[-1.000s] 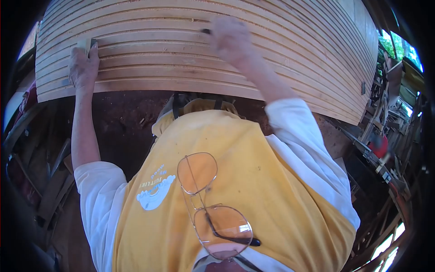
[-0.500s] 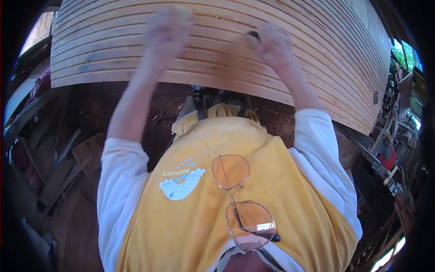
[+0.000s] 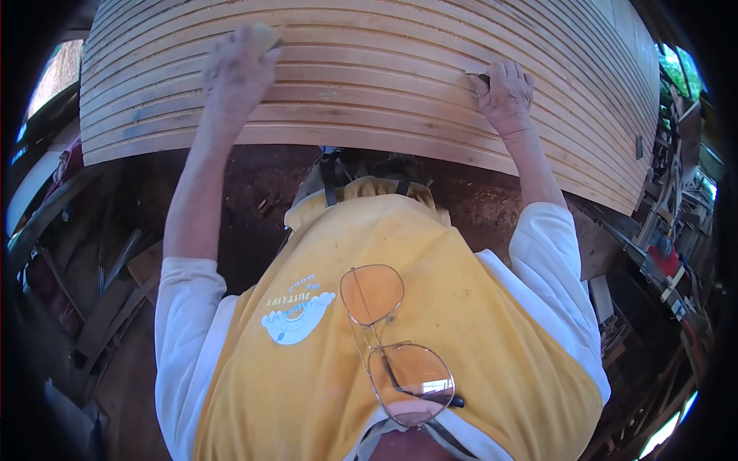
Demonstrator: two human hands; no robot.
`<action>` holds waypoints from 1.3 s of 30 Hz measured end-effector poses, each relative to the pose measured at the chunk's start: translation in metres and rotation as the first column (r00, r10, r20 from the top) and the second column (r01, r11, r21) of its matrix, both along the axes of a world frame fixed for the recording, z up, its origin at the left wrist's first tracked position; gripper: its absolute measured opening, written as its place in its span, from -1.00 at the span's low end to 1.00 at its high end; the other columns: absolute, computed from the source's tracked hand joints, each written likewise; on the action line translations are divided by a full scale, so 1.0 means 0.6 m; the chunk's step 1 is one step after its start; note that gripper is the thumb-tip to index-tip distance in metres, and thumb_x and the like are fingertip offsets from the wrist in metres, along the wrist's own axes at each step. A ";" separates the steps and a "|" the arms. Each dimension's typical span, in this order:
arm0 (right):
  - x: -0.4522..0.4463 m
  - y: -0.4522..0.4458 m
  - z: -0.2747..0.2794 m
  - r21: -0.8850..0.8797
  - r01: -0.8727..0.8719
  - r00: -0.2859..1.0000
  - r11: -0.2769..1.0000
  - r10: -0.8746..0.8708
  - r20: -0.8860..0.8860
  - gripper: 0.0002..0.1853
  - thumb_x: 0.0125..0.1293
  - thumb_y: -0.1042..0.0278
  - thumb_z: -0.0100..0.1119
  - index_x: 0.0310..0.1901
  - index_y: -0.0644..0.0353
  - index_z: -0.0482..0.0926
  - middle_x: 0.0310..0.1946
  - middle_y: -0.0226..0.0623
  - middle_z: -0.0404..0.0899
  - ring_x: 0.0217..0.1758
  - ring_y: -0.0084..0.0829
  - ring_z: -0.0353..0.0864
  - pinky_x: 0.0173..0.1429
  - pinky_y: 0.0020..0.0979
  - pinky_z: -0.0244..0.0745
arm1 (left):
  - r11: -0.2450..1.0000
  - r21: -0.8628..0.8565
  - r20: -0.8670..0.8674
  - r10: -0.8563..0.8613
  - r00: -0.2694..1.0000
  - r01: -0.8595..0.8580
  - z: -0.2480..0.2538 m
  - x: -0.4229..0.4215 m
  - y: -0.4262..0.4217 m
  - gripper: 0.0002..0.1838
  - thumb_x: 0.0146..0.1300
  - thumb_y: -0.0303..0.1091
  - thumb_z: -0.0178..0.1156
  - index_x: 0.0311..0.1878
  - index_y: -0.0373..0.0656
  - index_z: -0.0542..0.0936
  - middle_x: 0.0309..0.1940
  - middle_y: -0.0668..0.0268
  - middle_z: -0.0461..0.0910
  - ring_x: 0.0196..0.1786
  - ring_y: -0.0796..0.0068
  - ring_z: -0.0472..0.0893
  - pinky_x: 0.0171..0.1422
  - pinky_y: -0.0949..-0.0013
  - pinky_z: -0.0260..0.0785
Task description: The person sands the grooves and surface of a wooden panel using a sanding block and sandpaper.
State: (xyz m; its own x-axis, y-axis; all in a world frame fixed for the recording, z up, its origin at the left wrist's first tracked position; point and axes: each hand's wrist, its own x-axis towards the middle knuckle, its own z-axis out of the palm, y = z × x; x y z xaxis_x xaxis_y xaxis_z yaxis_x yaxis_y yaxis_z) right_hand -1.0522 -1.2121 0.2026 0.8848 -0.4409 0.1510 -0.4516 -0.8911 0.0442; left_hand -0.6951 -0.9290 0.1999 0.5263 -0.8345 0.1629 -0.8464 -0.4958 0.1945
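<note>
A wide wooden panel with many parallel grooves lies across the top of the head view. My left hand, somewhat blurred, is over its left part, fingers closed around a yellowish block that looks like a sponge or sanding pad. To the right, my right hand rests on the slats, fingers curled around a small dark tool. A thin tip pokes out of that fist toward the left; the rest of the tool is hidden.
Tinted glasses hang on the yellow shirt front. Scrap wood leans at the left, and more sticks and boards are piled at the right. A small dark piece sits near the panel's right edge.
My left hand has moved left with the yellowish block. My right hand has shifted right and a little nearer to me with the dark tool; the view has also shifted slightly.
</note>
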 end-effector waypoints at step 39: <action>0.698 0.356 -0.074 0.459 -0.423 0.905 0.781 0.393 0.164 -0.83 0.29 0.40 0.14 -0.16 0.20 0.67 -0.23 0.08 0.74 -0.11 0.07 0.77 -0.01 -0.01 0.68 | 0.676 0.198 0.041 0.718 0.695 -0.710 0.004 0.136 0.232 -0.34 0.35 0.16 0.33 0.02 -0.38 0.50 -0.03 -0.15 0.67 0.04 -0.22 0.72 0.09 -0.11 0.61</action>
State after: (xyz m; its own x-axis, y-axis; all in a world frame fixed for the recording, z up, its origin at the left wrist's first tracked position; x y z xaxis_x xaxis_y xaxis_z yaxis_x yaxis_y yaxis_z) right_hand -0.6333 -0.9986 0.1584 0.9948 -0.0694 0.0741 -0.0294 -0.8953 -0.4446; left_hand -0.6132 -0.7897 0.2023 0.9768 -0.2135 0.0161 -0.2141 -0.9751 0.0575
